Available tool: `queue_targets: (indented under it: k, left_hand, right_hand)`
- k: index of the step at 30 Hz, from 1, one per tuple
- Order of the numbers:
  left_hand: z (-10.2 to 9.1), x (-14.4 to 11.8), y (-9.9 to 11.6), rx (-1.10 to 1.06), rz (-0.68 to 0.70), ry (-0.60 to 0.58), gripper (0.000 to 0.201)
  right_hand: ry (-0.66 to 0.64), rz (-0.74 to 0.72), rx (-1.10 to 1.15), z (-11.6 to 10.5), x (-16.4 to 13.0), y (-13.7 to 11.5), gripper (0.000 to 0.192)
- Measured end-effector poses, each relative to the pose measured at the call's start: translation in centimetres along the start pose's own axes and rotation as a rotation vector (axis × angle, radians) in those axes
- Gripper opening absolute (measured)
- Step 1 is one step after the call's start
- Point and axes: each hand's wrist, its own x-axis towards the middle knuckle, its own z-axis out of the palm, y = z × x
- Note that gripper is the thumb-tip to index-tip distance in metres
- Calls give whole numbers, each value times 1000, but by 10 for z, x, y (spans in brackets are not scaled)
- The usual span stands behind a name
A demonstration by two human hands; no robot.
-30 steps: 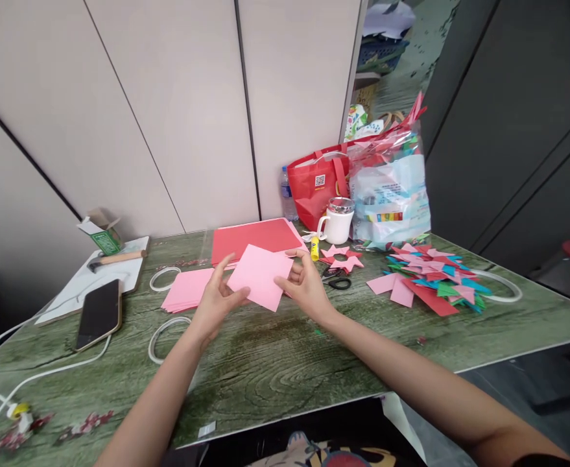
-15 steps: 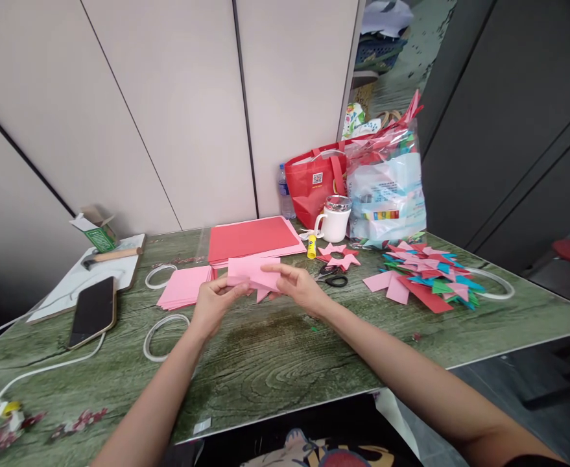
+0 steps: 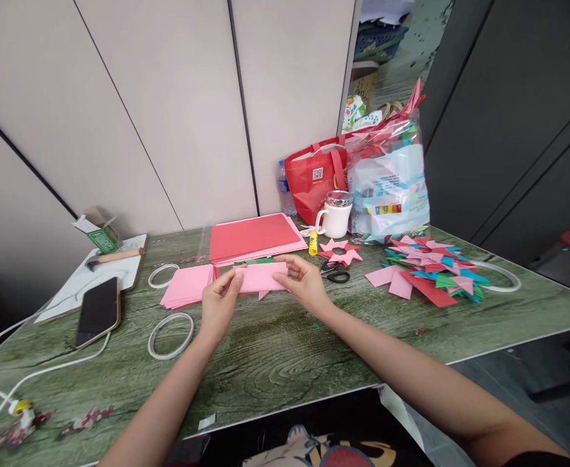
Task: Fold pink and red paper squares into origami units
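Head view, progress: pink sheet at frame centre, folded over into a long flat strip, held just above the table. One fold judged made; a small pink corner showing below the strip suggests edges not fully aligned. No sharp crease confirmed. Judged early in the folding, with further folds outstanding. Finished stars right of centre and a mixed pile of folded pieces further right indicate completed units. Pink stack left of the sheet and red sheets behind it unused.

Head view, pose: left hand at the strip's left end, fingers pinching the edge, thumb on top. Right hand at the right end, fingers curled over the strip and pinching it. Both forearms reaching in from the lower edge of the frame, wrists low, palms turned inward toward each other.

Elsewhere: scissors, glue stick, mug, phone at left.
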Motion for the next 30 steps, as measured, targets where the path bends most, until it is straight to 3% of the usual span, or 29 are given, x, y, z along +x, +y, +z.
queue_targets:
  k: [6, 9, 12, 14, 17, 20, 22, 24, 27, 30]
  left_hand:
    - [-1, 2, 3, -48, -33, -17, 51]
    - [2, 3, 3, -37, -24, -21, 39]
    - [-9, 10, 7, 138, 21, -24, 32]
    - [-31, 18, 11, 404, 84, 28, 32]
    - [-89, 35, 9, 861, 101, 275, 47]
    - [-153, 49, -4, 1186, -220, 493, 63]
    - [-186, 57, -16, 1167, -482, 555, 69]
    - [-207, 65, -26, 1084, -661, 584, 72]
    - [-224, 77, -37, 1009, -679, 684, 66]
    - [-229, 88, -42, 988, -732, 685, 73]
  right_hand:
    - [-49, 39, -12, 1, 1, -4, 25]
    - [-50, 29, -103, 1, 6, -8, 18]
    - [-96, 40, -182, -1, 9, -10, 15]
    - [-123, 47, -228, -3, 9, -10, 13]
    - [-130, 53, -277, -7, 7, -6, 17]
    - [-131, 54, -286, -7, 8, -1, 22]
    - [-158, 48, -273, -5, 9, 2, 21]
    - [-188, 37, -265, -2, 10, 4, 19]
    - [-216, 7, -298, 2, 9, 5, 17]
    - [-235, -15, -341, 1, 7, 5, 18]
